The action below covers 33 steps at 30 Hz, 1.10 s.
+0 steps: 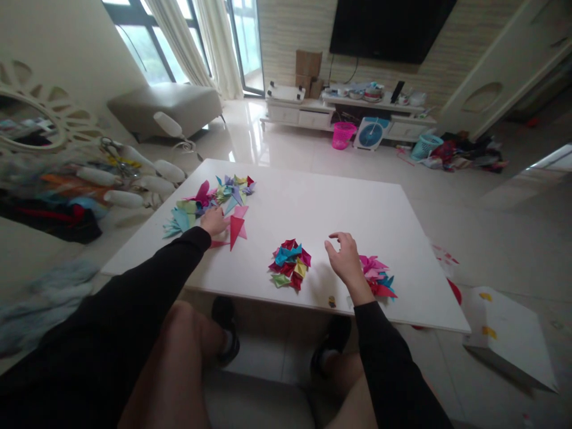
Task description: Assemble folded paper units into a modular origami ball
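Note:
My left hand [214, 221] is at the left side of the white table [308, 199], its fingers drawn together among folded paper pieces; what they grip, if anything, is hidden. Right beside it lie a red folded paper piece [236, 230] and a pink one [242, 213]. A teal folded paper piece [179, 221] fans out on its other side. Above the table my right hand [344, 257] is empty, thumb and fingers apart and curved. It hovers between a heap of small folded papers [289, 264] and a pile of pink, red and blue ones [376, 276].
More coloured folded papers [232, 189] lie at the table's far left. A small figure sticker [331, 301] is near the front edge. A lamp with white shades [167, 124] stands left, close to the table. A white box [509, 333] sits on the floor at right.

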Motion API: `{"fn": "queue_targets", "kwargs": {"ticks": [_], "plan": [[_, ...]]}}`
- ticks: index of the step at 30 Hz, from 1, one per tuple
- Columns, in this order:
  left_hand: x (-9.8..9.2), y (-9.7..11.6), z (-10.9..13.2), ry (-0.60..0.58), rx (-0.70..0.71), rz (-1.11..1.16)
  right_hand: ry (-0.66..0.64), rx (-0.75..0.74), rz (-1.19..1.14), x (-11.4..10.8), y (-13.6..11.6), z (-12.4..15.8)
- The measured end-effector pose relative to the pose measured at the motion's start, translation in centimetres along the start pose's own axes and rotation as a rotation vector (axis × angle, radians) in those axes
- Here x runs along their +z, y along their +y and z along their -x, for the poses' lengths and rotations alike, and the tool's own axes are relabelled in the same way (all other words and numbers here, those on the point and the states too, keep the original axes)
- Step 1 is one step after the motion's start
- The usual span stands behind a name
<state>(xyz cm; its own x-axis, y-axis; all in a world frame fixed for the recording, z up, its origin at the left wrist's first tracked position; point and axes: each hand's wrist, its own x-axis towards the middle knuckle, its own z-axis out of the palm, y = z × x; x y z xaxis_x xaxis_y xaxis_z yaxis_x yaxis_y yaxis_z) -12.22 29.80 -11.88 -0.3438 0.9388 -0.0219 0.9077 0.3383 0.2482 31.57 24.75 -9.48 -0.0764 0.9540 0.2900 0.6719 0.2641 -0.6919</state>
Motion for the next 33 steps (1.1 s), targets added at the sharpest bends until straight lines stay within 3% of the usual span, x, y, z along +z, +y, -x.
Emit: {"fn": "queue_targets", "kwargs": {"ticks": [3, 7, 10, 14, 22, 26, 29, 33], "plan": [[-1.3, 3.4, 1.8, 0.087, 0.042, 0.07, 0.012, 0.012, -0.023, -0.5, 0.1, -0.1], [-2.3, 9.5, 6.5, 0.07, 0.346, 0.334, 0.004, 0.007, -0.041, -0.9, 0.1, -0.1], [-2.4, 13.5, 10.4, -0.138, 0.481, 0.481, -0.004, 0.0, -0.039, -1.1, 0.1, 0.2], [-2.1, 16.7, 13.7, -0.398, 0.499, 0.44, -0.012, -0.001, -0.025, -1.4, 0.1, 0.5], [0.3, 19.2, 14.6, -0.502, 0.533, 0.344, -0.036, -0.007, -0.011, -2.2, 0.1, 0.4], [1.4, 19.9, 14.1, -0.451, 0.589, 0.339, -0.053, 0.004, -0.006, -2.1, 0.0, 0.2], [1.1, 19.9, 13.7, -0.388, 0.603, 0.308, -0.063, 0.0, -0.003, -1.9, 0.0, 0.2], [-0.4, 19.1, 13.7, -0.398, 0.584, 0.353, -0.076, -0.002, -0.002, -1.8, 0.2, 0.4]]}}
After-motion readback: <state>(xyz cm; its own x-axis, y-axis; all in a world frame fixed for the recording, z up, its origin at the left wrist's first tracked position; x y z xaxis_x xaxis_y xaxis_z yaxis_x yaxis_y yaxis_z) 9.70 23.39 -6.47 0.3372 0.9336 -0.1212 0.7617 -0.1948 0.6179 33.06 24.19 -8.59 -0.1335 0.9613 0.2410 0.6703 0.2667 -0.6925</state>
